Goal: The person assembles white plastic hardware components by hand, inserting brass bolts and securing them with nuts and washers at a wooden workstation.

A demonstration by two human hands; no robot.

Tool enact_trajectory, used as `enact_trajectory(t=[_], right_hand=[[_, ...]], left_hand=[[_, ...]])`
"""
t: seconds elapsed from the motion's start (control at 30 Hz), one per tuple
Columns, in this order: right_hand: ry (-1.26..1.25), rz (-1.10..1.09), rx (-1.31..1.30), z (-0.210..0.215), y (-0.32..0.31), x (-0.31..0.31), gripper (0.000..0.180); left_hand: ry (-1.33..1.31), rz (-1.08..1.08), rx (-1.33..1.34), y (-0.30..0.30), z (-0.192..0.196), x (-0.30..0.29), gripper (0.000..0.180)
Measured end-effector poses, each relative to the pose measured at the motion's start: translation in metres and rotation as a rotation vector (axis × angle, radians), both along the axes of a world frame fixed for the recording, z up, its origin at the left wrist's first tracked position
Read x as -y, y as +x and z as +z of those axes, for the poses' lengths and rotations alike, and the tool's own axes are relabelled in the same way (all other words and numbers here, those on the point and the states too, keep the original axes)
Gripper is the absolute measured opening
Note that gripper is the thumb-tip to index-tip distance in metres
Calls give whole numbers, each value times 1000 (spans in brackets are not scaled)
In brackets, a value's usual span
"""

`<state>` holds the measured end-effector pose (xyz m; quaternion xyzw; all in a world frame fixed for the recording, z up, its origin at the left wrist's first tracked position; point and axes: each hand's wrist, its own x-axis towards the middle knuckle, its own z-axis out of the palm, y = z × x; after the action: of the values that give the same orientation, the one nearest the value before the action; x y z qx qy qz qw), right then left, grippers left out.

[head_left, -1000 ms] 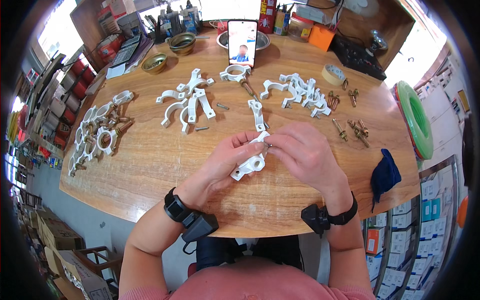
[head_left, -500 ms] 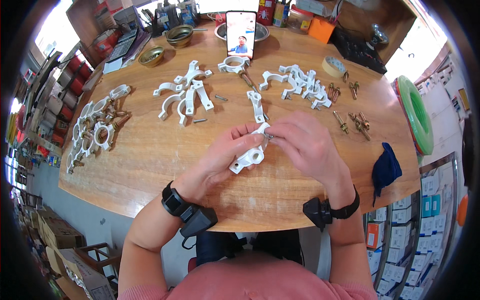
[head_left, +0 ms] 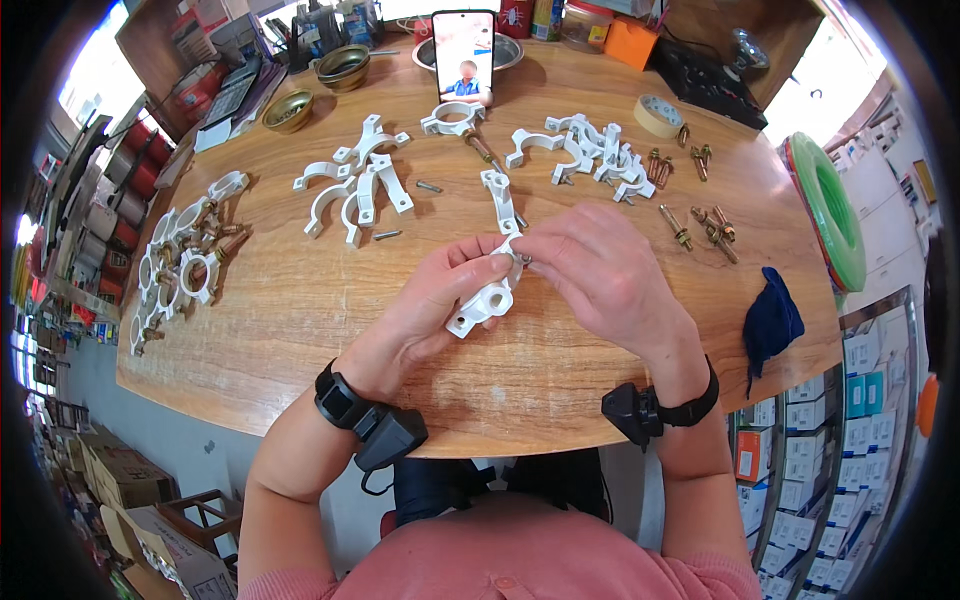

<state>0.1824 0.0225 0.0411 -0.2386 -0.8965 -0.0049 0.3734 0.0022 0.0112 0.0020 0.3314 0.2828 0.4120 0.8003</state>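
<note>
My left hand (head_left: 440,300) holds a white plastic pipe clamp (head_left: 484,304) just above the wooden table (head_left: 300,330), near its middle. My right hand (head_left: 600,275) pinches a small metal screw (head_left: 524,259) at the clamp's upper end, fingertips touching it. Another white clamp half (head_left: 497,198) lies on the table just beyond my hands. Both wrists wear black bands with small devices.
Loose white clamp halves (head_left: 355,190) lie at left centre, more white clamp halves (head_left: 590,155) at the back right. Assembled clamps (head_left: 185,265) sit at the left edge. Brass anchor bolts (head_left: 705,230), a tape roll (head_left: 659,115), a blue cloth (head_left: 772,322), a propped phone (head_left: 465,55) and a green hose coil (head_left: 830,210) are around.
My hands and the clamp stay in about the same place. The right fingers have shifted slightly at the clamp's upper end.
</note>
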Motion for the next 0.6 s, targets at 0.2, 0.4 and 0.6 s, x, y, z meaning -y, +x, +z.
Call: enact_trajectory(t=[0.2,0.4,0.6], right_hand=[[-10,0,-20,-1,1,-1,18],[-20,-49,6,2,0,1,18],[23,-42,1,0,1,0,17]], left_hand=[[12,9,-4,0,-1,0,23],[4,0,-21,0,1,1,19],[7,-12,-22,0,-2,0,21]])
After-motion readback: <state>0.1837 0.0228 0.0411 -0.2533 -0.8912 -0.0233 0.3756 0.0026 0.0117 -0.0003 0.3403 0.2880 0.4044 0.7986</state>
